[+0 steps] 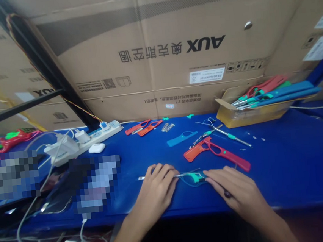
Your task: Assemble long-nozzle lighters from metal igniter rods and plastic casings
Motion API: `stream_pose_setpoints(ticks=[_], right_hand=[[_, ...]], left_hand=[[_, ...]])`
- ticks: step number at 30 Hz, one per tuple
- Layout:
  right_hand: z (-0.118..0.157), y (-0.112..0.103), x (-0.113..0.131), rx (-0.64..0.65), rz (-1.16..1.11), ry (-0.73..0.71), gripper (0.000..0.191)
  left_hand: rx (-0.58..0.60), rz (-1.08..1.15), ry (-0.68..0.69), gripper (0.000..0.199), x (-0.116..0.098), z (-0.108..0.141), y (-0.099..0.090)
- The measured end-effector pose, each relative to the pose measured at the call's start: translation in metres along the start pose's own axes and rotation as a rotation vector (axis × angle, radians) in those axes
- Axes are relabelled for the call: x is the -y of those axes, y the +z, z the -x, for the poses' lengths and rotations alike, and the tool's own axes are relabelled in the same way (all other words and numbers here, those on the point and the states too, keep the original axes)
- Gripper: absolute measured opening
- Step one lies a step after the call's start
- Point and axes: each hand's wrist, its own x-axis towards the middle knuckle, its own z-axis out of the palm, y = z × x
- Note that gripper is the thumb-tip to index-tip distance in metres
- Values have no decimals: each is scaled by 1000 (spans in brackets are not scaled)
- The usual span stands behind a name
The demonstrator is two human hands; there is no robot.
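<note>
A blue long-reach lighter (188, 182) with a green trigger (194, 177) lies across the front of the table between my hands. My left hand (162, 183) is closed round its metal tube side, and the tube's tip (141, 178) sticks out to the left. My right hand (236, 186) pinches the handle end, most of which its fingers hide. A small dark round end (227, 193) shows under the right palm; what it belongs to is hidden. Thin wires run by the trigger. Just beyond lie an orange-red lighter shell half (194, 150) and a red one (233, 159).
A yellow carton (252, 118) of lighters stands at the back right. Loose lighter tubes (233, 137), a blue shell (182, 138) and orange shells (150, 127) lie behind my hands. At left are a power strip (105, 132), a white earbud case (97, 148), a phone (99, 184) and cables.
</note>
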Motion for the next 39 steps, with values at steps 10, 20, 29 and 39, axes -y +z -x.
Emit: stream_pose_setpoints(ticks=[10, 20, 29, 39], right_hand=[[-8, -28, -11, -190, -281, 122, 25], [-127, -65, -107, -323, 93, 123, 40], [-114, -13, -136, -102, 112, 152, 48], [-112, -17, -145, 139, 59, 229, 46]], left_hand=[[-46, -139, -52, 31, 0, -4, 5], [74, -134, 24, 41, 31, -90, -70], [38, -463, -472, 28, 89, -127, -61], [239, -424, -301, 20, 86, -122, -14]])
